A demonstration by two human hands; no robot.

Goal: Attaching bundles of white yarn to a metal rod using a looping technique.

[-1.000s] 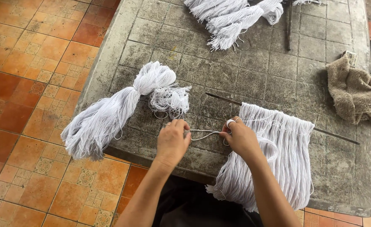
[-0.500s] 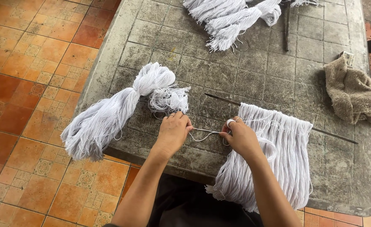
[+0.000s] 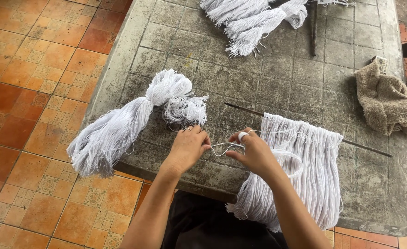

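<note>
- White yarn strand (image 3: pixel 222 147) stretches taut between both hands above the near edge of the grey stone table (image 3: pixel 166 41).
- Bundled skein (image 3: pixel 120 129) lies left, draping over the table edge.
- Left hand (image 3: pixel 187 147) pinches the strand's left end.
- Right hand (image 3: pixel 254 152) grips the other end, yarn looped around a finger.
- Yarn fringe (image 3: pixel 305 161) hangs from a thin rod (image 3: pixel 365 146), rightward.
- Brown rag (image 3: pixel 386 101) sits far right.

Two hands, a left hand (image 3: pixel 187 147) and a right hand (image 3: pixel 254 152), are at the near edge of the table (image 3: pixel 282 78). One loose bundle of white yarn (image 3: pixel 125 124) lies at the left edge, and perhaps two more bundles (image 3: pixel 254 18) lie at the far edge, cut off by the frame. One rod (image 3: pixel 305 130) carries one fringe of hanging strands (image 3: pixel 305 170). One brown rag (image 3: pixel 386 101) lies at the right edge.
</note>
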